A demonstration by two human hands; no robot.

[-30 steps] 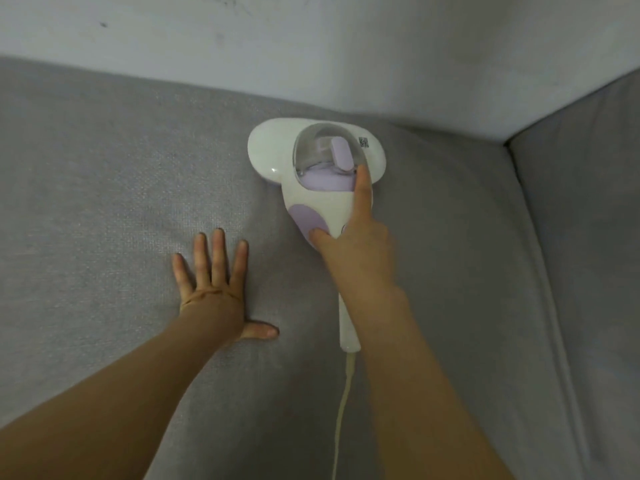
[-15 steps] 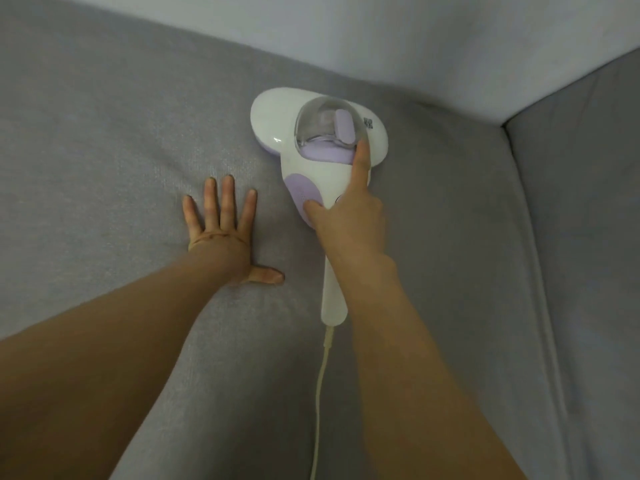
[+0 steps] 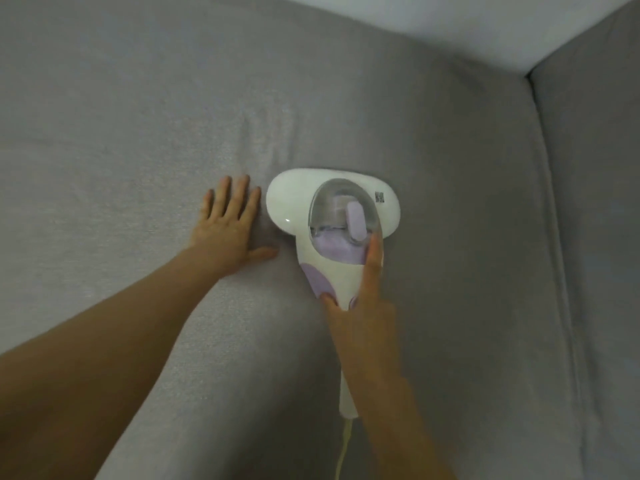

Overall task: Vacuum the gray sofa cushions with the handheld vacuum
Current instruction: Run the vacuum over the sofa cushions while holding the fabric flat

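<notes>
Left palm flat, handheld vacuum right next to it, right hand driving

Going left to right: the left hand (image 3: 227,230) lies flat on the gray cushion (image 3: 121,133), fingers straight and close together, thumb (image 3: 263,252) stuck out toward the machine. Just beside it, not quite touching as far as I can tell, is the handheld vacuum (image 3: 332,275). Its wide head is crosswise and its long axis runs from the person toward the wall (image 3: 450,22). The right hand (image 3: 363,327) is wrapped around the handle, with the index finger (image 3: 372,265) laid straight up to the clear dust cup (image 3: 341,209) and the cord (image 3: 343,455) trailing back. My guess is the next stroke goes along that axis, so the left hand is out of the lane. Side cushion (image 3: 595,237) is well off to the right.
</notes>
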